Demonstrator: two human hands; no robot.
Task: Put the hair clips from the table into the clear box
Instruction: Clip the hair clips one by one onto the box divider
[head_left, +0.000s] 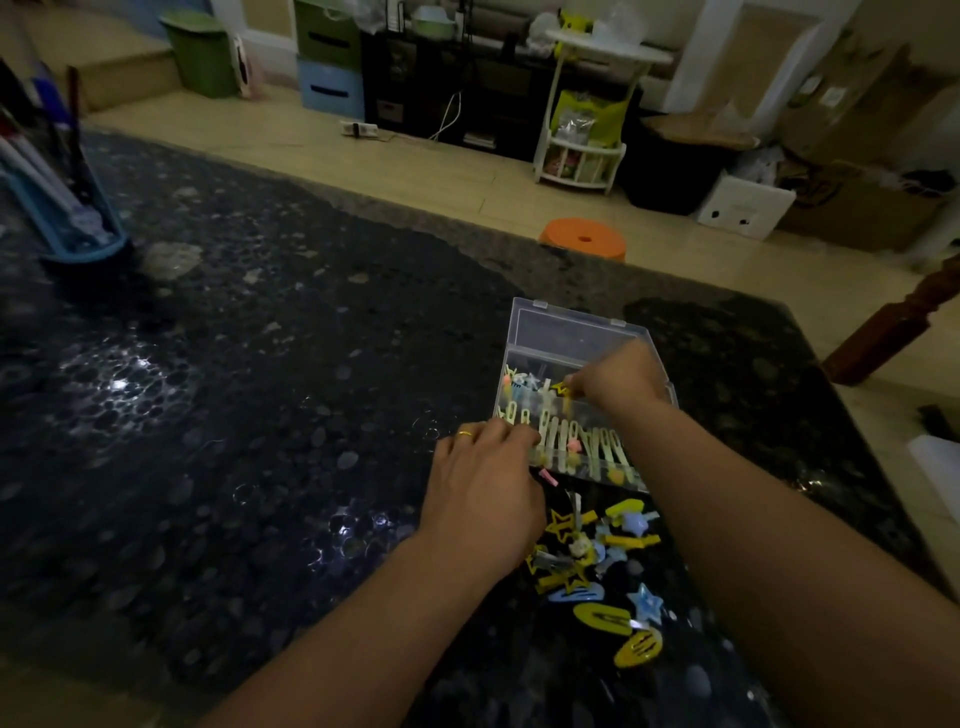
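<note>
The clear box (571, 327) stands open on the dark speckled table (260, 415), its lid tipped back. Several pale, yellow and pink hair clips line its near compartments. Over the box, my right hand (618, 379) pinches a yellow star clip (562, 387). My left hand (483, 483), with a gold ring, rests against the box's near left corner, fingers curled at its edge. A loose pile of hair clips (597, 561), yellow and blue, stars and ovals, lies on the table just in front of the box, between my forearms.
A blue holder with pens (67, 208) stands at the table's far left. An orange stool (584, 239) sits on the floor beyond the far edge. A brown chair leg (893, 322) rises at the right. Shelves, bins and cartons line the back wall.
</note>
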